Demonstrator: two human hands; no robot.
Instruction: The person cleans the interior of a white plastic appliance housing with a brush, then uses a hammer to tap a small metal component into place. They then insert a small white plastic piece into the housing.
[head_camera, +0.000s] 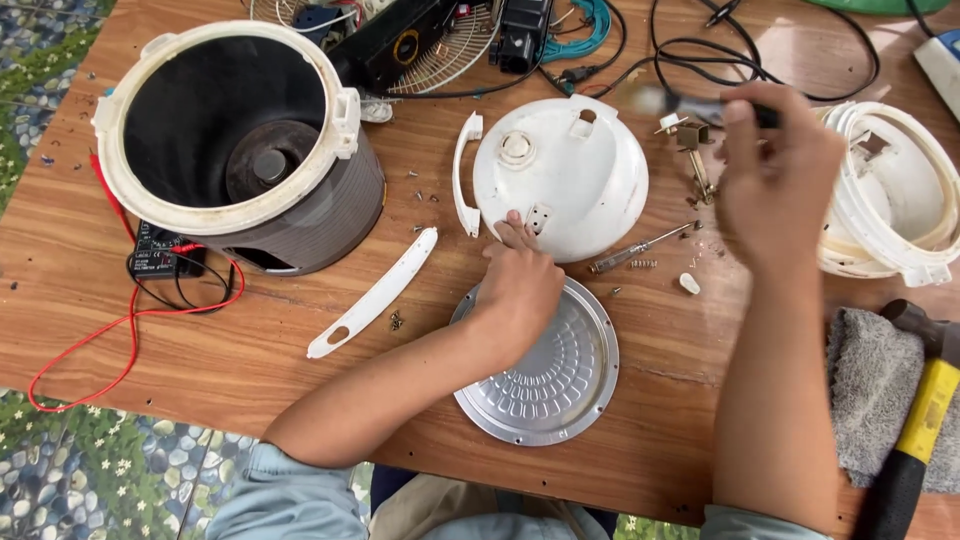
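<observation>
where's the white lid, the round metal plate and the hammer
white lid (585, 170), head view, on its bare top surface right of the centre knob
round metal plate (560, 375), head view, on the ribbed middle
hammer (925, 420), head view, on the yellow part of the handle

A wooden table with a reddish-brown grain is seen from above, lit by what appears to be soft daylight. Beyond its left edge and near corners, a floor patterned with blue-grey pebbles and small white flowers is shown.
</observation>
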